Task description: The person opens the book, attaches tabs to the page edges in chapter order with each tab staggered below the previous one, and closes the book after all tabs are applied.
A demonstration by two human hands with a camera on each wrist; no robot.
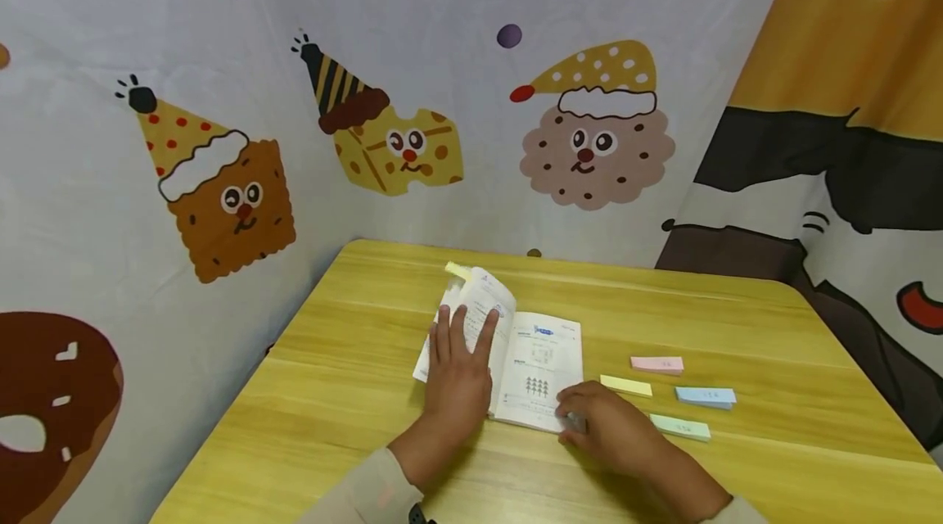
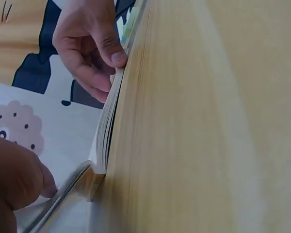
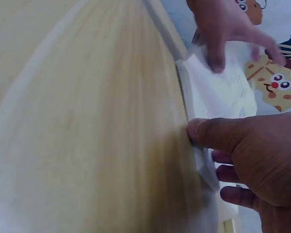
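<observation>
An open book [image 1: 541,368] lies on the table, its left pages curving upward, with a yellow paper tab [image 1: 457,270] jutting from their top. Across those left pages my left hand [image 1: 458,368] rests with its fingers spread. My right hand [image 1: 607,422] is at the lower right corner of the book, fingers bent. In the right wrist view the right thumb [image 3: 208,132] presses the edge of the page stack while the other fingers curl over the page side. From the left wrist view, that same right hand [image 2: 89,46] pinches the corner of the pages.
Right of the book lie slim pads of sticky notes: pink [image 1: 657,364], yellow [image 1: 625,386], blue [image 1: 705,396] and green [image 1: 679,426]. The wooden table [image 1: 331,426] meets a cartoon-printed cloth [image 1: 471,205] behind it.
</observation>
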